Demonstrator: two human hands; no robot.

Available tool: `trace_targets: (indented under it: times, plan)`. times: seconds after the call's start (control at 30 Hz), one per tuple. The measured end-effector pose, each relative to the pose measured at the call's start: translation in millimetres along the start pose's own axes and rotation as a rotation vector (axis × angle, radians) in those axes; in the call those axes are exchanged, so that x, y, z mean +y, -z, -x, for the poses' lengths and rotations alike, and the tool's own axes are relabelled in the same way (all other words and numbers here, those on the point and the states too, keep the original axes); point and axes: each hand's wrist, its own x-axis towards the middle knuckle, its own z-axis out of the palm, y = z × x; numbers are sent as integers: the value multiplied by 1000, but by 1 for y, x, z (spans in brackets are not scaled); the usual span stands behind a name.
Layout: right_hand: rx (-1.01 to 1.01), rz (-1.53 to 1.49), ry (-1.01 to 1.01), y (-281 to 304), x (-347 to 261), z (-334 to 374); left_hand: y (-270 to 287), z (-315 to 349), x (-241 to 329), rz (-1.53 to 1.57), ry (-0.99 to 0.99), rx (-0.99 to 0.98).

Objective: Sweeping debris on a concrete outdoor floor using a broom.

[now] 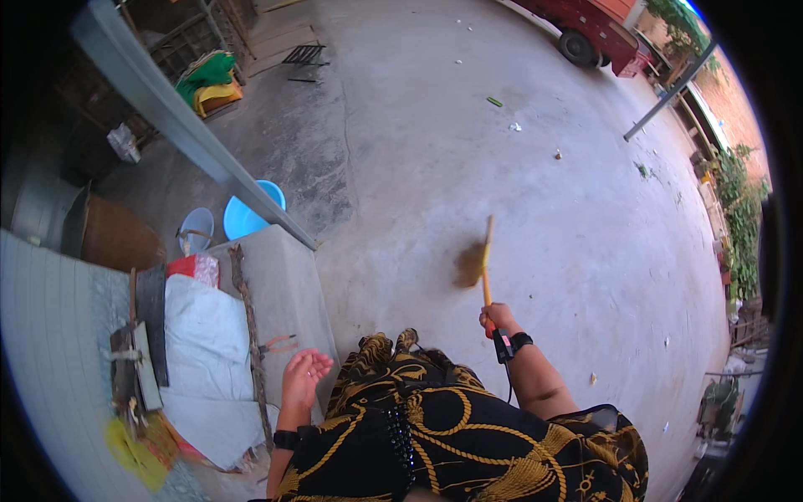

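My right hand (499,316) is closed around the orange handle of a broom (485,266). Its tan, brownish head is held out over the concrete floor and looks a little blurred. My left hand (306,371) hangs beside my patterned black and gold clothing, palm turned up, fingers loosely curled and nothing in them. Close by it, a red-handled pair of pliers (278,344) lies on the raised concrete ledge (288,293). Dark bands sit on both wrists, and a small black device with a cord is at the right one.
White sacking (205,335) and a rough branch (242,293) lie on the ledge at left. Behind it stand a blue basin (244,219), a grey basin (197,227) and a slanting metal post (192,138). Litter (514,127) dots the floor; a red vehicle (585,33) stands far right.
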Motion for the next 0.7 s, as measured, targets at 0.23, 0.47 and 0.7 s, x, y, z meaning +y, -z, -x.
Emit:
trace_targets:
  times: [0.23, 0.47, 0.7]
  plan:
    - [-11, -553, 157, -36, -83, 33, -72, -111, 77, -184, 33, -163]
    - [-596, -316, -12, -126, -188, -39, -193, -231, 121, -313, 74, -282]
    - [-551, -36, -210, -113, -318, -167, -282, -329, 160, -300, 106, -165]
